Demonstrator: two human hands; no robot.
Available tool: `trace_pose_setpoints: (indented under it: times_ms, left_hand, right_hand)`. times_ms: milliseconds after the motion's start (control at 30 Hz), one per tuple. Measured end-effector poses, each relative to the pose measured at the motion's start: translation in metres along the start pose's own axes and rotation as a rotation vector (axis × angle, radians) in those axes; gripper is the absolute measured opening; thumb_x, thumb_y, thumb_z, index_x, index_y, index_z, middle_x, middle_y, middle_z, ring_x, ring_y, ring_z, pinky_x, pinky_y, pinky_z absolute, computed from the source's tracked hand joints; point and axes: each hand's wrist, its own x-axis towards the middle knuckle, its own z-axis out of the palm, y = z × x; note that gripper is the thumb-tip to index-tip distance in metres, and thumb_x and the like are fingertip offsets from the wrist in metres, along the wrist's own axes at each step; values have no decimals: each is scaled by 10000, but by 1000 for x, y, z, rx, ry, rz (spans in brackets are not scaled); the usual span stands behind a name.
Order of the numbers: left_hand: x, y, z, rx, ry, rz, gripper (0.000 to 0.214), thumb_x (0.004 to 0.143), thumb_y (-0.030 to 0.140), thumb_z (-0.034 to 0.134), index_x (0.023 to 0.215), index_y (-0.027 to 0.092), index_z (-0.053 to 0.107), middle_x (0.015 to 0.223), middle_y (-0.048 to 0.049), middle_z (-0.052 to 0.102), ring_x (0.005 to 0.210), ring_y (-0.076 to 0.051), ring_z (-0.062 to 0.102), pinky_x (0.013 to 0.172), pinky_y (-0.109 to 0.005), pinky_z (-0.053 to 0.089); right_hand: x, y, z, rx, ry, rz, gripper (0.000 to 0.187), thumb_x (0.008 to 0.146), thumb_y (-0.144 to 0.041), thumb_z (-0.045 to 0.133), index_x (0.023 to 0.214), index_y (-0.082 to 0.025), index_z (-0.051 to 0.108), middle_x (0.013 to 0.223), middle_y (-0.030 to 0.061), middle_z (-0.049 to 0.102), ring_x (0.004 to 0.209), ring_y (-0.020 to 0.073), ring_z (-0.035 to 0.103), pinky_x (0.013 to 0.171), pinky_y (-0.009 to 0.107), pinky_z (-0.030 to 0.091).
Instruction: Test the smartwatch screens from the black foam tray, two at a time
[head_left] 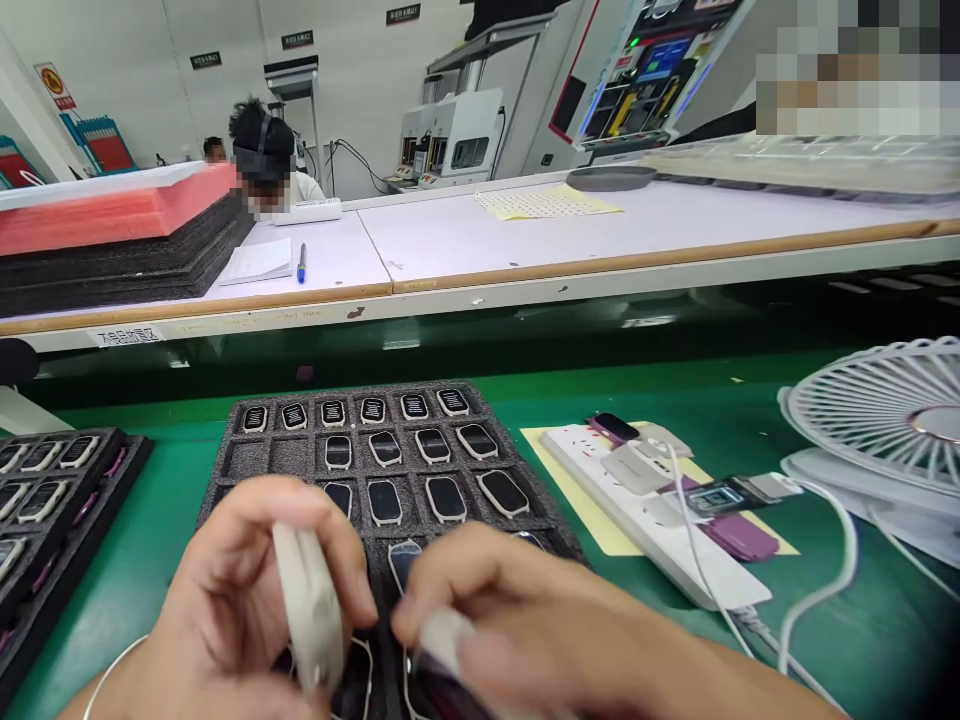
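My left hand grips a beige smartwatch body between thumb and fingers, turned edge-on. Close beside it, my right hand is closed on a second watch body with a pale edge and a dark face; motion blurs it. Both hands are over the front of a dark grey foam tray. Rows of watch bodies lie face up in its compartments, and those in the back row show lit text. The hands cover much of the tray's front.
On the right stand a white power strip with cables and a white fan. Another foam tray of watches is at left. A raised shelf crosses behind, bearing foam sheets and a pen. A person sits beyond.
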Motion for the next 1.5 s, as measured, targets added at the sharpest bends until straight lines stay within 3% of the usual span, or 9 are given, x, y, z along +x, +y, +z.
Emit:
trace_pose_setpoints:
  times_ms: [100,167,300,533,733,1033,1133,1333,1500]
  left_hand:
    - [22,-20,-14,79,190,45,494,722,256,822,1157,368,615,844,23,642,522,-69,509,440,-171,420]
    - [39,-34,-25,169,326,68,517,707,225,819,1167,292,594,878,4,656,651,-97,574,502,-165,453]
    - [62,-56,-38,199,388,-25,546,664,202,817,1141,231,554,888,2,651,688,-107,583,519,-172,467]
    - [64,-60,-38,51,311,-107,521,764,280,755,1239,199,556,934,-31,707,673,-131,680,669,-267,546]
    - [63,-56,-39,-31,297,-106,496,798,299,721,1261,203,572,1024,-63,724,724,-171,721,701,-300,568]
    - [60,-50,-42,4,227,-64,625,769,174,773,1340,221,525,1129,-64,685,761,-127,719,710,-222,583]
    - [60,-44,-47,-24,111,-64,610,778,157,782,1334,265,557,1091,-48,704,720,-122,729,667,-206,596]
    - [51,-30,-54,-43,-153,-16,594,780,130,783,1293,383,624,1034,-9,741,685,-126,739,661,-209,625]
    - [46,-25,-51,71,-136,62,610,778,61,756,1292,369,637,1013,-21,743,797,-150,732,712,-238,636]
  right_hand:
    - [22,8,-8,226,173,-49,487,891,-350,682,1357,-407,554,1257,70,650,756,161,704,740,350,577]
    - [39,18,-17,352,292,-56,528,837,-307,740,1336,-333,571,1220,84,667,736,155,681,727,343,562]
    - [62,37,-36,531,413,8,430,791,-218,743,1206,-236,633,1052,63,709,730,132,665,712,283,530]
    - [67,44,-45,574,492,56,342,874,-292,664,1199,-195,623,1049,98,736,751,178,716,690,298,535]
    - [66,43,-46,519,508,31,279,924,-354,621,1157,-206,662,995,87,745,718,171,713,675,301,546]
    - [64,38,-42,524,433,-5,409,860,-278,737,1250,-223,626,1005,51,752,760,167,740,738,305,567]
    - [61,35,-43,518,376,-43,392,853,-312,752,1225,-236,655,893,25,746,639,117,683,618,241,523]
    - [50,32,-40,535,210,-92,372,841,-371,765,1192,-278,681,1014,63,756,635,103,654,610,237,490]
    - [48,29,-37,508,186,-94,374,826,-393,775,1162,-268,672,994,68,754,672,115,647,635,252,489]
